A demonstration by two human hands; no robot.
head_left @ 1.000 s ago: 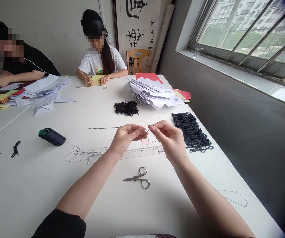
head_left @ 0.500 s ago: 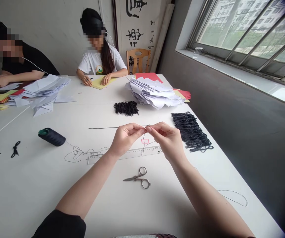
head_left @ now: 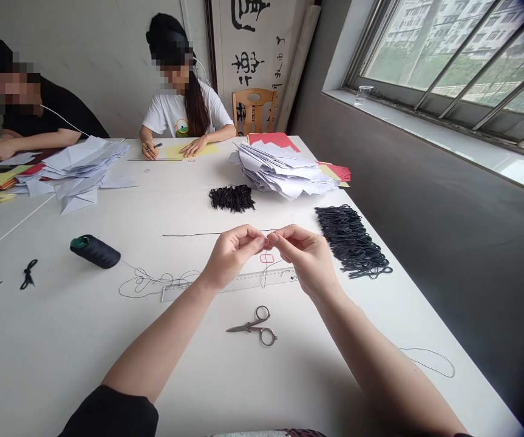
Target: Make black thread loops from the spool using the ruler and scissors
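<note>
My left hand [head_left: 237,252] and my right hand [head_left: 305,258] meet fingertip to fingertip above the table, each pinching a thin dark thread [head_left: 264,276]. A length of it hangs below the fingers in a narrow loop; the exact spot between the fingertips is too small to make out. Under my hands lies a clear ruler [head_left: 238,281]. Nearer to me rest small metal scissors [head_left: 255,328], blades pointing left. To the left, a spool of black thread [head_left: 95,250] lies on its side, loose thread trailing from it towards the ruler. Behind my hands a dark cord [head_left: 189,235] stretches across the table.
Bundled black cord loops [head_left: 350,240] lie at right, with a smaller black bundle [head_left: 232,198] farther back. Stacked white papers [head_left: 284,170] stand behind them. A small knotted cord [head_left: 28,275] is at left. Across the white table [head_left: 189,388], a person [head_left: 184,115] writes; another leans at far left.
My hands stay almost in place, with only a slight shift of the fingertips. The person across has moved the writing hand left and the yellow paper lies differently.
</note>
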